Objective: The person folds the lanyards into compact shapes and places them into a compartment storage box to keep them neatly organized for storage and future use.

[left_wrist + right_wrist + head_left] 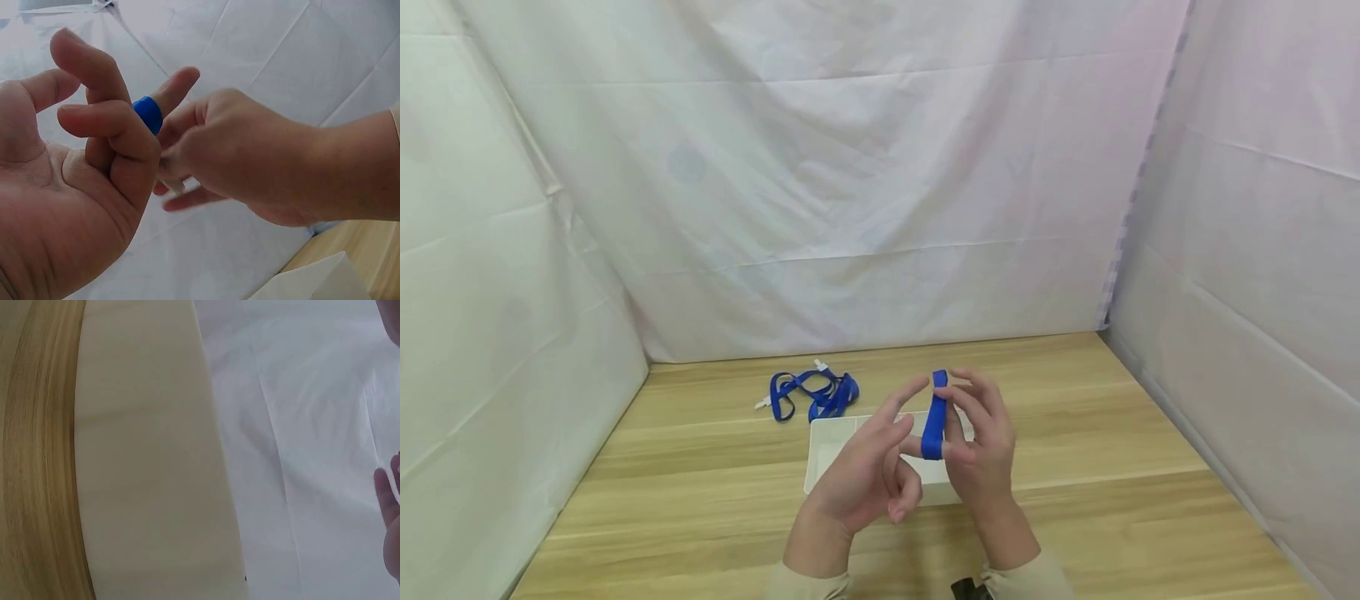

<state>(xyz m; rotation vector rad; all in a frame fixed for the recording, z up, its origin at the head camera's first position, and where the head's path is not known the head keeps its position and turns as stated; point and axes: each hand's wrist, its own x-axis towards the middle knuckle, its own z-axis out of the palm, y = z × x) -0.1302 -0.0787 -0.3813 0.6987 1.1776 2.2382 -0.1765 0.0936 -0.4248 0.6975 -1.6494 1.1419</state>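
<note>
A flat blue lanyard strap (934, 425) stands as a narrow upright loop between the two hands, above a white box. One outstretched finger of my left hand (868, 471) passes through the loop's lower end, while the index finger reaches up beside its top. In the left wrist view the blue band circles a straight finger, and the curled fingers hold nothing visible. My right hand (988, 446) pinches the strap from the right with its fingertips. That hand is blurred in the left wrist view, and its grip is partly hidden there.
Beneath the hands sits the white box (817, 450) with an inner divider, on a wood-grain table (700, 492). Blue lanyards (835, 396) with white clips lie bunched behind its left corner. White cloth walls (880, 208) close off the back and both sides.
</note>
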